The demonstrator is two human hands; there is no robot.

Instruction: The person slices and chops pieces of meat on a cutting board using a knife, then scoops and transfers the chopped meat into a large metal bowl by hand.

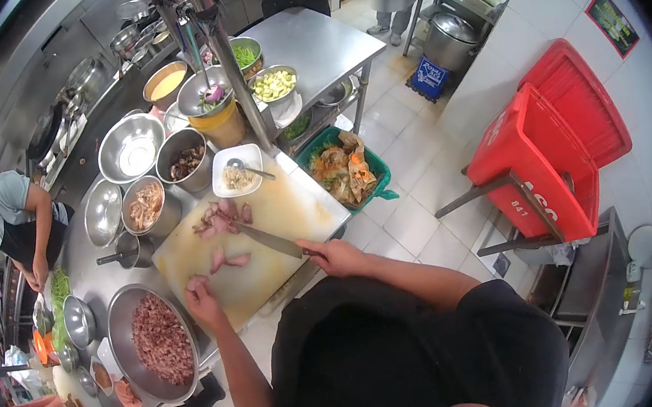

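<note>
Our right hand (330, 256) grips the knife (266, 238); left hand (202, 298) pinches a meat piece (197, 282). Fingers near the blade risk a cut.

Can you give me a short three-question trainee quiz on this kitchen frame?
1. True or false: the right hand holds a knife whose blade lies over the cutting board.
2. What does the left hand touch?
A. the white square dish
B. a piece of raw meat on the board
C. the green basket
3. Fill in: the big steel bowl just beside the left hand holds chopped ____.

Key
1. True.
2. B.
3. Meat; reddish-brown small pieces fill it.
</note>
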